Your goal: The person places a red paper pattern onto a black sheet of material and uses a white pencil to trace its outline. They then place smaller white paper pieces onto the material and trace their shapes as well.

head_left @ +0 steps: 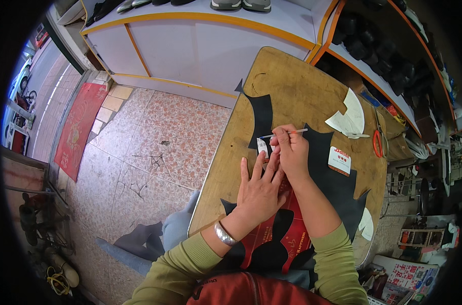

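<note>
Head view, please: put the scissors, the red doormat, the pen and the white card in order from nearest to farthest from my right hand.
1. Pen: in your right hand.
2. White card: just right of that hand.
3. Scissors: farther right, near the table's edge.
4. Red doormat: far left, on the floor.

On the table (223,178) before you, a white card (339,158) near the right edge bears large red lettering on top and smaller print below. Toward the near edge, your red sheet (298,238) shows gold characters and Latin letters, partly covered. Print on the small white piece (262,146) by your left hand (261,195) is too tiny to read. Your red garment (241,290) carries dark letters; beyond the table's near right corner, a white printed panel (406,278) displays red characters.
</note>
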{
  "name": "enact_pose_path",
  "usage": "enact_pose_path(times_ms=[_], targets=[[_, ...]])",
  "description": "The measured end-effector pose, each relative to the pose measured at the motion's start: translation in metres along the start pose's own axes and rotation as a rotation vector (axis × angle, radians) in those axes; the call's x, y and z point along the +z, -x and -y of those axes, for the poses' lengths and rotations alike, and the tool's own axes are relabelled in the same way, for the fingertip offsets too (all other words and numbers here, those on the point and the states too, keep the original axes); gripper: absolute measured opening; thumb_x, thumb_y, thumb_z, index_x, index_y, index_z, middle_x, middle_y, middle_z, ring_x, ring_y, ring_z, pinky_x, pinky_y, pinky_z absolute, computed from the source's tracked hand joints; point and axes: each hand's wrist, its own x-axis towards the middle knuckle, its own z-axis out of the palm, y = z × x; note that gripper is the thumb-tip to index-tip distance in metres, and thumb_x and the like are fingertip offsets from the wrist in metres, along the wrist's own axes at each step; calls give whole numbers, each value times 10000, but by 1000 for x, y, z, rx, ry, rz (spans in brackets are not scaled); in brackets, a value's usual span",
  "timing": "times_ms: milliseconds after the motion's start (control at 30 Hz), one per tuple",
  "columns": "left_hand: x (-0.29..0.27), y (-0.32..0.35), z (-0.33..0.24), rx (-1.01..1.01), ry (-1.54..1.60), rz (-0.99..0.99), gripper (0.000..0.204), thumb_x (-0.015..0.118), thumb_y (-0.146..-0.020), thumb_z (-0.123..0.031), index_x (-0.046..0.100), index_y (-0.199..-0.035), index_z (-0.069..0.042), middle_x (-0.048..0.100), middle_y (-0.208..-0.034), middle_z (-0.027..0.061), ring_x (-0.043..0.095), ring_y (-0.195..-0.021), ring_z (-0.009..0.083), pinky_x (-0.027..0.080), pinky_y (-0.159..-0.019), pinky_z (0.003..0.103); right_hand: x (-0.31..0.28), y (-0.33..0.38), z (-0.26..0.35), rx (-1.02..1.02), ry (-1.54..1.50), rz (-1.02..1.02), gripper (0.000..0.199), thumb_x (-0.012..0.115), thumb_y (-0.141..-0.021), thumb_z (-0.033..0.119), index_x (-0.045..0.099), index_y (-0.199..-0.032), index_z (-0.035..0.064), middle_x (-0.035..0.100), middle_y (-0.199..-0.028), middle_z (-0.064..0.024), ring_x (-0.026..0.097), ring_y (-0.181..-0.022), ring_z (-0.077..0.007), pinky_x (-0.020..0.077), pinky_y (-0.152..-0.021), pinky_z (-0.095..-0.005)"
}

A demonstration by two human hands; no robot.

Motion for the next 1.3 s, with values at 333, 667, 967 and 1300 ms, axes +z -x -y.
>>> enact_pose_path(times_ms=[333,667,967,1300], targets=[[-3,-1,-1,-15,1,38,696,644,-852,-418,471,-1448,-104,329,-1577,147,256,-1476,367,122,-1163,667,2,-7,3,-142,228,124,221,597,-1002,207,661,-962,-1,647,-708,-50,574,-600,-93,459,-577,-254],[-3,0,0,7,-6,36,694,642,-858,-411,470,-1446,-86,354,-1560,166,243,-1478,383,110,-1193,612,-4,-4,0,-124,346,150,210,594,-981,198,659,-901,15,646,-709,-88,602,-620,-188,467,-569,-312],[-1,-1,0,32,12,5,674,626,-878,-402,477,-1444,-68,365,-1555,163,244,-1471,402,145,-1219,521,-12,5,-4,-122,294,114,224,599,-973,241,653,-864,52,637,-684,-135,627,-626,-320,469,-562,-389],[3,0,2,47,-1,23,651,614,-885,-416,499,-1432,-84,377,-1554,125,220,-1479,399,143,-1218,535,-16,9,1,-145,363,141,233,610,-967,263,643,-847,66,641,-692,-143,631,-637,-334,469,-560,-395]])
